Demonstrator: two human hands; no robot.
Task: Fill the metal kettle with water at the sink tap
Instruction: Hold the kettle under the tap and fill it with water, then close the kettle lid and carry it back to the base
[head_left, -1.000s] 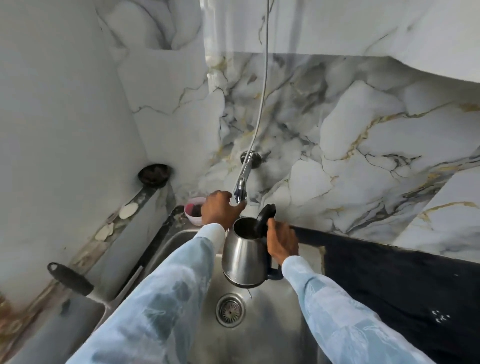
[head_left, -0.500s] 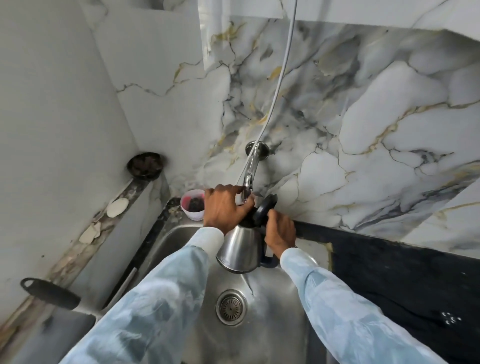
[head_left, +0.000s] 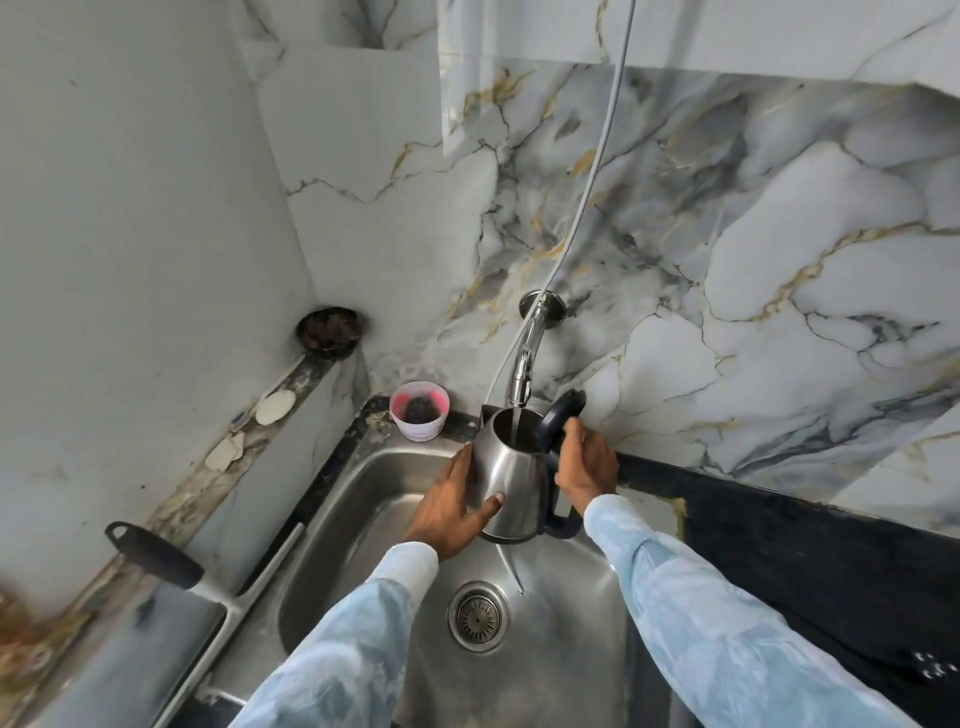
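Under tap (head_left: 525, 364), unlabelled kettle (head_left: 511, 483)

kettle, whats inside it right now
Through the open top of the kettle, a thin stream of water from the tap runs into the dark interior. The water level cannot be seen; the steel wall and shadow hide it.

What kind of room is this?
Most likely a home kitchen: a stainless steel sink under a chrome wall tap, a shiny metal kettle being filled there, and a dark stone countertop against marble-patterned wall tiles.
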